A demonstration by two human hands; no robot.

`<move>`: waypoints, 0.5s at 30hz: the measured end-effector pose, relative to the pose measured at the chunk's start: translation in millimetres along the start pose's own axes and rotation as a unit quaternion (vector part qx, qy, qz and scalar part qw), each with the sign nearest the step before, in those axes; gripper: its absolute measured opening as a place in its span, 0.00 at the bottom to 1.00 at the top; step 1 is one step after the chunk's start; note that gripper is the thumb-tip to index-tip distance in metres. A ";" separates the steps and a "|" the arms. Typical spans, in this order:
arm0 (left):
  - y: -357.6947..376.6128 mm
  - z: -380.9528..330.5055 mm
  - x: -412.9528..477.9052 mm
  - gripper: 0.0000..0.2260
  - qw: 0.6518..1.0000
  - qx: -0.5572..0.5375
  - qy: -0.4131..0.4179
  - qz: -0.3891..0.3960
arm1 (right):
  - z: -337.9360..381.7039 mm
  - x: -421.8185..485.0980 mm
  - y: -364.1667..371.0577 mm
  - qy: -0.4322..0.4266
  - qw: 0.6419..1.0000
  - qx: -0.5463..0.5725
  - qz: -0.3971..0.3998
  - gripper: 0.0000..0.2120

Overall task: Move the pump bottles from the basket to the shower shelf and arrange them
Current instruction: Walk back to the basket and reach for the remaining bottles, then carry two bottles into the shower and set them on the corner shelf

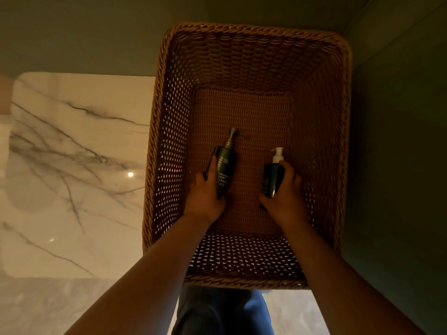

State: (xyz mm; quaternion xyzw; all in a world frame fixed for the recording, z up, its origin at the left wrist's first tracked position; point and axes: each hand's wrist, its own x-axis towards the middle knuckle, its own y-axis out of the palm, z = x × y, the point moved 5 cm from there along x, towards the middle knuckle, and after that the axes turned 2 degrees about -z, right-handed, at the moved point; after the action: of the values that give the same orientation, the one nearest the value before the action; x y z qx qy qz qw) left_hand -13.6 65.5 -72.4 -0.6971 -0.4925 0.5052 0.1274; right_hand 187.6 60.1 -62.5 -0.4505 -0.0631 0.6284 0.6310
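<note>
A deep brown wicker basket point(251, 32) fills the middle of the head view. Inside it, my left hand point(204, 194) grips a dark pump bottle point(223, 165) with a grey metal pump and pale lettering. My right hand point(286, 192) grips a smaller dark pump bottle point(271, 175) with a white pump. Both bottles lie low over the basket's woven floor with their pumps pointing away from me. My fingers hide the lower part of each bottle.
A white marble surface point(72, 165) with grey veins lies left of the basket. Dark green walls point(399, 141) close in behind and on the right. My blue trouser leg point(222, 313) shows below the basket's near rim.
</note>
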 end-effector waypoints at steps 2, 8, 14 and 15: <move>-9.1 -7.0 -14.2 0.44 1.000 -0.024 0.006 -0.009 | 8.8 -9.9 -9.8 -0.016 1.000 0.007 -0.008 0.46; -66.3 -44.7 -73.5 0.44 0.993 -0.092 0.036 -0.062 | 67.6 -50.7 -57.2 -0.089 0.994 0.044 -0.044 0.44; -155.0 -78.9 -155.3 0.45 0.970 -0.168 0.104 -0.139 | 144.1 -106.8 -115.8 -0.168 0.980 0.066 -0.080 0.44; -169.1 -82.8 -169.1 0.45 0.966 -0.176 0.115 -0.152 | 156.2 -118.2 -124.5 -0.178 0.978 0.072 -0.084 0.44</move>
State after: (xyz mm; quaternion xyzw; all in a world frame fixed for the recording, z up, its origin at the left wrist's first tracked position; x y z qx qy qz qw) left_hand -40.0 35.7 177.5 -0.6792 -0.6558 0.3015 0.1335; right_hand 154.5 60.4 167.2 -0.2773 -0.1666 0.6464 0.6910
